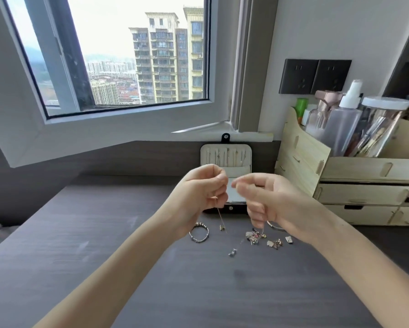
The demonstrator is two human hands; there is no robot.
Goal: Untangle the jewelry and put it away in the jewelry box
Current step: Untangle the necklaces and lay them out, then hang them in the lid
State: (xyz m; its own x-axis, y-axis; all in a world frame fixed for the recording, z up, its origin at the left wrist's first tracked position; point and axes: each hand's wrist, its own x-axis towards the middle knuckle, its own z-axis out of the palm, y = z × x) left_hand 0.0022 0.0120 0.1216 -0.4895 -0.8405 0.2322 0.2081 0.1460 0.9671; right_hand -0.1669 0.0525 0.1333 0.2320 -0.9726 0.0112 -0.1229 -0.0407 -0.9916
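Observation:
My left hand (202,188) is raised above the dark desk and pinches a thin gold chain (220,216) whose small pendant hangs just over the desktop. My right hand (267,200), close beside it, pinches another fine chain that runs down to a tangled cluster of charms (254,236). Behind both hands stands the jewelry box (226,157), open, its cream lid upright with several chains hung inside; its base is mostly hidden by my hands.
A silver beaded bangle (198,233) lies left of the cluster. Loose charms (275,243), a small silver piece (232,252) and another bangle (276,226) lie nearby. A wooden drawer organiser (355,183) with bottles stands at the right. A window is behind.

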